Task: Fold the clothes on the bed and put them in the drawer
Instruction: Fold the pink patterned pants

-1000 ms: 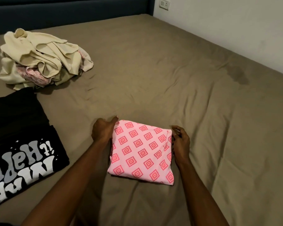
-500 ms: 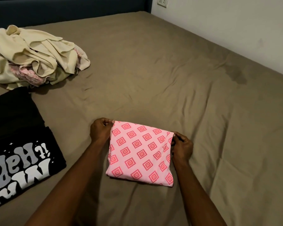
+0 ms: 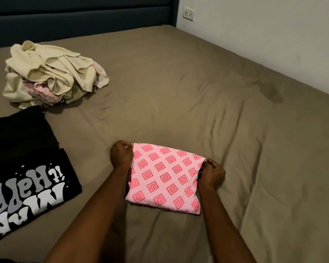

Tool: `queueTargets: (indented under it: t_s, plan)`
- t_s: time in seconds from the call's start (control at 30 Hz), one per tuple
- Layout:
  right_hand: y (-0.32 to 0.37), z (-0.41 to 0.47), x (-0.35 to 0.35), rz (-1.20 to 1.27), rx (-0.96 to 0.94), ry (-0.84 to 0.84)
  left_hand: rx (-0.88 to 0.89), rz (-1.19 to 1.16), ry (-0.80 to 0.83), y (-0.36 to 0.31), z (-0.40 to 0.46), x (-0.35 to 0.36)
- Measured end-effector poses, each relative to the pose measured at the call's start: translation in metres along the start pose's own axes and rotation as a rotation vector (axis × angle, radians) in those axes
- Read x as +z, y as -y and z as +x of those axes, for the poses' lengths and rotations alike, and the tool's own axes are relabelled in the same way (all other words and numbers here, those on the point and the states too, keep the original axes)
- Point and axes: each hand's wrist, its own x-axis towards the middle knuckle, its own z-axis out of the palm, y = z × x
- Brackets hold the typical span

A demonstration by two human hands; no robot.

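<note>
Garment: folded pink cloth with red diamond print, lying on the near middle of the brown bed.
Handling: likely light, soft and limp, so it sags unless supported.
Hold: far corners.
Left hand: fingers pinch the far left corner.
Right hand: fingers pinch the far right corner.

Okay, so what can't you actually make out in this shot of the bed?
- Drawer: nowhere in the head view.
- Black printed shirt: cut off by the left edge, so its lettering is incomplete.
- Cream clothes pile: crumpled together, item count unclear.
- Pink patterned garment: folded, so its type is hidden; left hand and right hand cover its far corners.
</note>
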Motion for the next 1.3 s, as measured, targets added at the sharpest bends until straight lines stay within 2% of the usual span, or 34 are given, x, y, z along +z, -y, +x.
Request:
queueTargets:
  t_s: [0.17, 0.33, 0.47, 0.57, 0.63, 0.7, 0.73, 0.8, 0.83, 0.9, 1.07, 1.17, 1.23, 1.3]
  plan:
    - [0.002, -0.001, -0.001, -0.069, -0.026, 0.046, -0.035, 0.021, 0.061, -0.002, 0.006, -0.005]
    - [0.002, -0.005, -0.001, -0.067, -0.01, -0.025, -0.019, 0.009, -0.01, -0.002, -0.001, -0.001]
    - [0.001, 0.002, -0.001, -0.137, -0.055, 0.026, -0.019, -0.003, 0.032, -0.005, -0.001, -0.008]
    - [0.003, 0.002, -0.007, -0.271, -0.152, 0.115, 0.111, 0.154, 0.057, -0.018, -0.016, -0.02]
    - [0.01, -0.004, -0.016, -0.432, -0.328, 0.073, 0.286, 0.255, 0.031, -0.024, -0.038, -0.026]
    - [0.016, -0.023, -0.019, -0.578, -0.624, 0.045, 0.537, 0.258, 0.042, -0.023, -0.062, -0.026]
    - [0.019, -0.036, -0.018, -0.606, -0.773, 0.083, 0.657, 0.282, 0.083, -0.02, -0.073, -0.022]
    - [0.013, -0.06, -0.005, -0.665, -0.993, 0.301, 0.77, 0.406, 0.223, -0.009, -0.086, -0.012]
    - [0.006, -0.066, 0.0, -0.742, -1.048, 0.441, 0.756, 0.473, 0.307, -0.004, -0.091, -0.006]
    - [-0.014, -0.06, 0.006, -0.897, -1.046, 0.591, 0.672, 0.567, 0.369, 0.007, -0.094, 0.001]
    - [-0.024, -0.032, 0.001, -1.008, -0.829, 0.491, 0.471, 0.573, 0.294, 0.012, -0.092, -0.005]
    - [-0.017, -0.028, 0.0, -0.929, -0.713, 0.487, 0.395, 0.406, 0.339, 0.016, -0.106, -0.019]
    - [-0.014, -0.024, -0.002, -0.858, -0.656, 0.487, 0.376, 0.229, 0.318, 0.027, -0.124, -0.034]
    - [-0.011, -0.023, -0.006, -0.83, -0.661, 0.498, 0.37, 0.155, 0.259, 0.041, -0.148, -0.047]
